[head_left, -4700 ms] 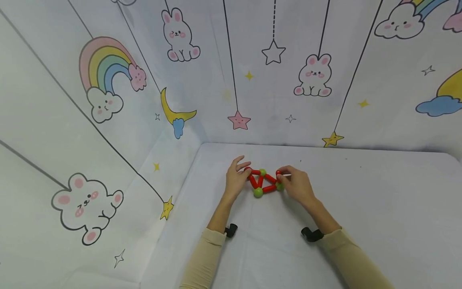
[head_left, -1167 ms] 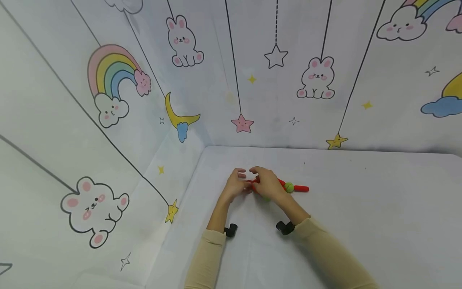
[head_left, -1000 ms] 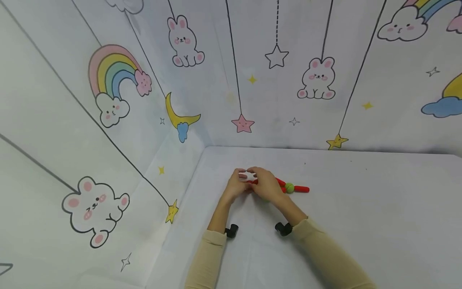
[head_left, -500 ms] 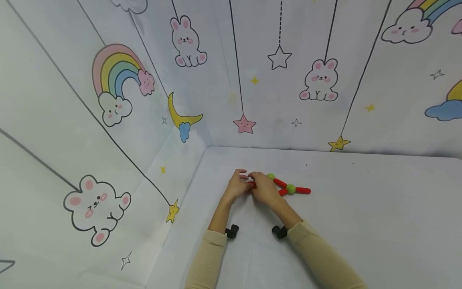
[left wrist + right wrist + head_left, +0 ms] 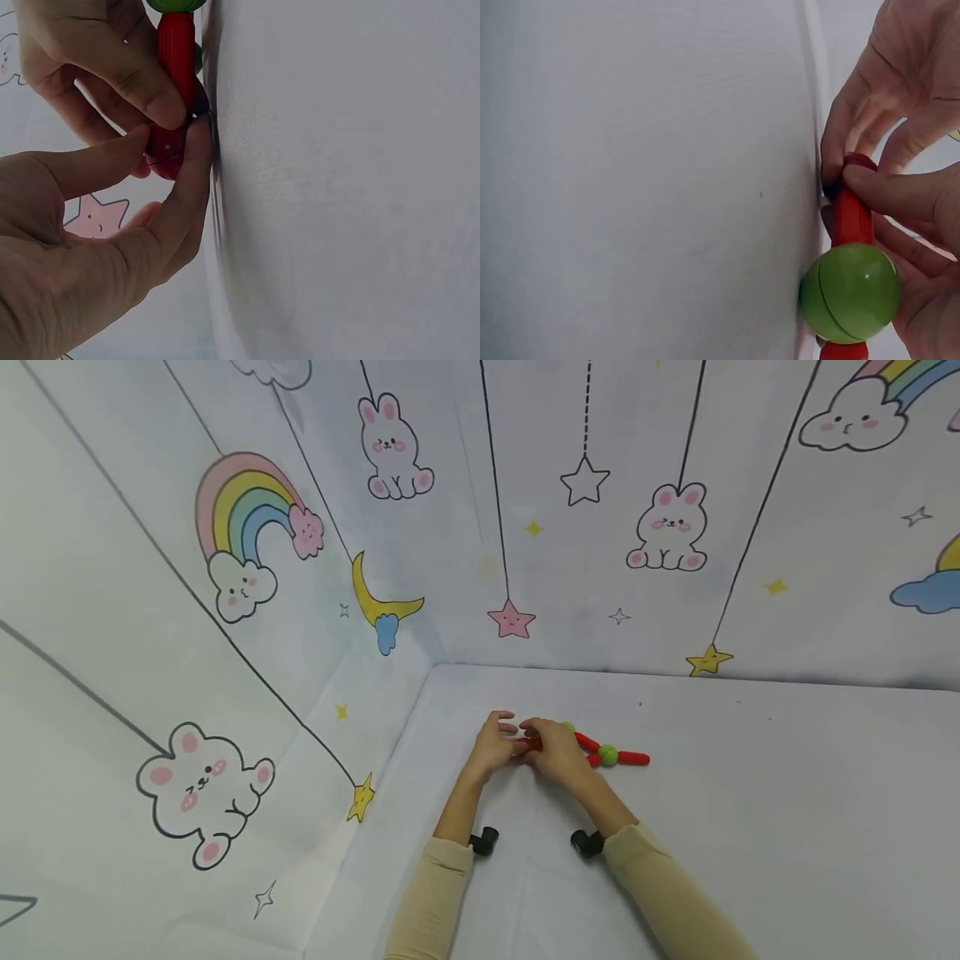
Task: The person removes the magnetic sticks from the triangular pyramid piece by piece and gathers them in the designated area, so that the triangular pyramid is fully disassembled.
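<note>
A toy frame of red rods and green balls lies on the white table, partly covered by the hands in the head view. My left hand (image 5: 491, 750) pinches a rounded red piece (image 5: 166, 159) at the frame's left end between thumb and fingers. Close against it, my right hand (image 5: 557, 756) pinches the red rod (image 5: 852, 217) that joins this end to a large green ball (image 5: 855, 292). To the right of the hands another green ball (image 5: 608, 755) shows, with a red rod (image 5: 634, 759) pointing right. A further green ball (image 5: 569, 727) peeks out behind the right hand.
The table (image 5: 750, 810) is covered in white cloth. Behind and to the left stand white cloth walls (image 5: 465, 527) printed with rabbits, stars and rainbows. A black wrist device (image 5: 484, 841) sits on the left wrist, another (image 5: 587, 843) on the right.
Since the oldest frame, my right hand has left the frame's right ball and moved left beside my left hand. A red rod now extends rightward from that ball. Little differs over the last second.
</note>
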